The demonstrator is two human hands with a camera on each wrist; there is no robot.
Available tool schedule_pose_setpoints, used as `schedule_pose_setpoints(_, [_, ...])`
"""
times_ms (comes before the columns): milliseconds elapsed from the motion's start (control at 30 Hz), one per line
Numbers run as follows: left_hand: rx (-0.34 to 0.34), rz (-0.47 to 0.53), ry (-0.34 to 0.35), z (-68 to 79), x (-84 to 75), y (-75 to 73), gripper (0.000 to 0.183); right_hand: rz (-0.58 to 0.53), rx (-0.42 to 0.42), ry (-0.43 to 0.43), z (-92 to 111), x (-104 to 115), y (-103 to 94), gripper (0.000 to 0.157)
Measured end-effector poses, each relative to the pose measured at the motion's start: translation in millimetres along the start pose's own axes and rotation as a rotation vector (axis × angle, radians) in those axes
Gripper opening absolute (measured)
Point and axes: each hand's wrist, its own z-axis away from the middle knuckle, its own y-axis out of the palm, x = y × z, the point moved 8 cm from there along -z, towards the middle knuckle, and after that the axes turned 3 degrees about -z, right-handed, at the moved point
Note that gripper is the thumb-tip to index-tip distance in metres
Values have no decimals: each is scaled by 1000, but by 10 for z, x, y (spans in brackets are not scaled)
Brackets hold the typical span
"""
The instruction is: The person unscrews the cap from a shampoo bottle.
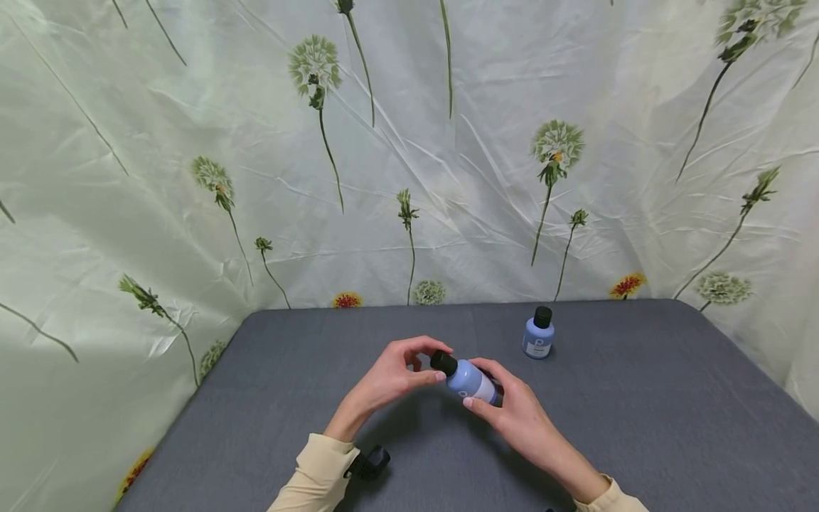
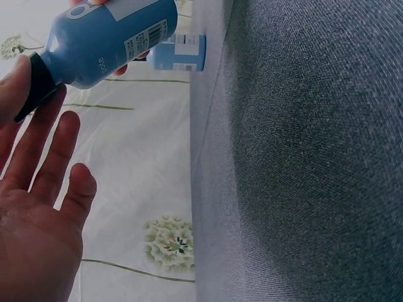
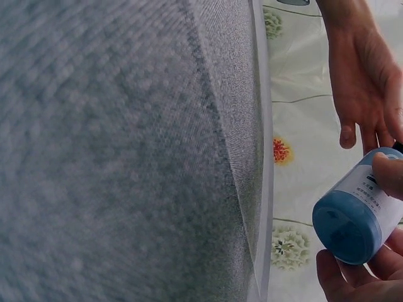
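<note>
A blue bottle (image 1: 471, 380) with a black cap (image 1: 443, 362) is held tilted above the grey table, its cap toward the left. My right hand (image 1: 520, 414) grips the bottle's body, thumb across the near side. My left hand (image 1: 394, 375) pinches the black cap between thumb and fingers; in the left wrist view the other fingers of that hand (image 2: 44, 207) are spread. The right wrist view shows the blue bottle (image 3: 352, 214) from its base, with a white label on its side.
Farther back on the right of the grey table (image 1: 307, 398) stands a second blue bottle (image 1: 538, 333), upright with a black cap. A white curtain (image 1: 384, 142) printed with dandelions hangs behind the table and along its left side.
</note>
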Motion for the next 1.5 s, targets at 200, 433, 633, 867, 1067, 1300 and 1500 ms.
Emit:
schedule_pose_setpoints(200, [-26,-7,-18,-3,4,-18,27,-3,4,5,3,4,0,52])
schedule_pose_setpoints(433, [-46,4,-27,-5,17,-22,24,-7,1,-9,9,15,-11,52])
schedule_pose_setpoints(633, [-61,17,-50,-1,34,-27,26,-4,-4,-11,15,16,-16,52])
schedule_pose_setpoints(867, [-48,5,-46,-1,7,9,29,-7,-7,-11,15,15,-17,51])
schedule_pose_setpoints(1067, [26,15,-3,4,-47,54,30,-8,-4,-7,7,14,-16,52])
schedule_pose_setpoints(1300, [88,55,42,20,-62,59,37,-19,7,-13,9,21,-14,52])
schedule_pose_setpoints(1500, [43,42,9,7,-45,19,33,-27,7,-25,13,32,-22,51])
